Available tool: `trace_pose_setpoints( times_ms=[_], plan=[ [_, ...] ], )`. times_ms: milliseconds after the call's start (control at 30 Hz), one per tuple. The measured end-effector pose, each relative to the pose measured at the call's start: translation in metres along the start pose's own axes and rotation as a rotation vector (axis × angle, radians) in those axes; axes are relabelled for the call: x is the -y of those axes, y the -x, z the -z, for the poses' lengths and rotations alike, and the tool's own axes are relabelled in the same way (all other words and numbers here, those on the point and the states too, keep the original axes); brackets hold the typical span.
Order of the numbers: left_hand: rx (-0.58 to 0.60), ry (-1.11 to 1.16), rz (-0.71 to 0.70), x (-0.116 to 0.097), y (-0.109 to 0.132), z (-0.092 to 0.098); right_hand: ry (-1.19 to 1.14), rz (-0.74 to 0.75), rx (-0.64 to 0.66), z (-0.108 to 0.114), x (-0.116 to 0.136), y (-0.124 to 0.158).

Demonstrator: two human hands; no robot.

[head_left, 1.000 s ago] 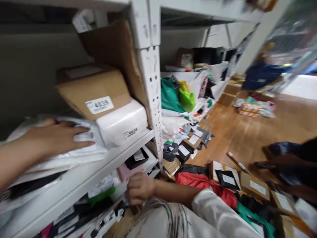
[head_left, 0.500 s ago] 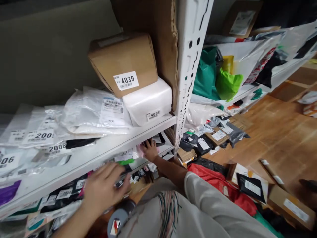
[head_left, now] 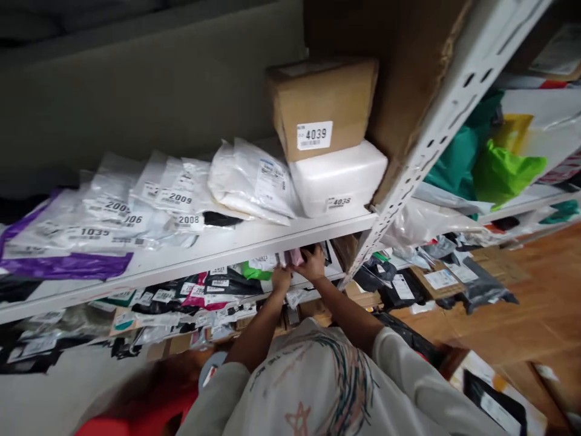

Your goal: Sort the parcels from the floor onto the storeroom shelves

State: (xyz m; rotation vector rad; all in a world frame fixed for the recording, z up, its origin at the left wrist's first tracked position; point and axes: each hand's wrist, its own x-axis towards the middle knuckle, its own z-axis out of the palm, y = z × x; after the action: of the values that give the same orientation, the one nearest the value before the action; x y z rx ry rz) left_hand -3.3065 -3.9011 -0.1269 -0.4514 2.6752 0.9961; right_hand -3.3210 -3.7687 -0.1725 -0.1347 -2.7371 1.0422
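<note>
Both my hands reach under the upper shelf onto the lower one. A pink plastic package [head_left: 296, 257] lies between them. My right hand [head_left: 314, 264] is closed on the package's right side, its fingers bent over it beside a dark flat item. From the left, my left hand [head_left: 281, 280] touches the same package's edge with its fingers drawn together; the shelf lip partly shades their tips. Just left of it are a bright green package [head_left: 255, 271] and a white labelled packet [head_left: 264, 261].
Above my hands, the upper shelf edge [head_left: 218, 242] holds a carton marked 4039 [head_left: 324, 109], a white parcel marked 4038 [head_left: 340, 175] and several clear-bagged parcels [head_left: 254, 181]. A perforated white post [head_left: 408, 175] rises at right. Parcels [head_left: 458, 278] crowd the floor beyond.
My left hand has moved from in front of the shelves to the pink package, beside my right hand. The view has swung left, showing more of the bagged parcels.
</note>
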Motion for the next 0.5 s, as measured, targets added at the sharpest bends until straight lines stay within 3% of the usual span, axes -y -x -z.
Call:
trace_pose_setpoints(
  times_ms=[133,233,367,500],
  plan=[
    [-0.092,0.197,-0.112,-0.012,-0.006,-0.004,0.017,-0.074,0.020,0.007,0.000,-0.002],
    [-0.141,0.364,-0.166,-0.008,0.001,0.011,0.014,-0.084,0.004,0.008,0.000,-0.005],
    [-0.198,0.535,-0.165,0.026,0.036,0.047,0.012,-0.055,-0.021,-0.004,0.010,-0.005],
    [-0.291,0.613,-0.168,0.067,0.081,0.085,0.064,0.038,0.063,-0.026,0.029,-0.002]
  ],
)
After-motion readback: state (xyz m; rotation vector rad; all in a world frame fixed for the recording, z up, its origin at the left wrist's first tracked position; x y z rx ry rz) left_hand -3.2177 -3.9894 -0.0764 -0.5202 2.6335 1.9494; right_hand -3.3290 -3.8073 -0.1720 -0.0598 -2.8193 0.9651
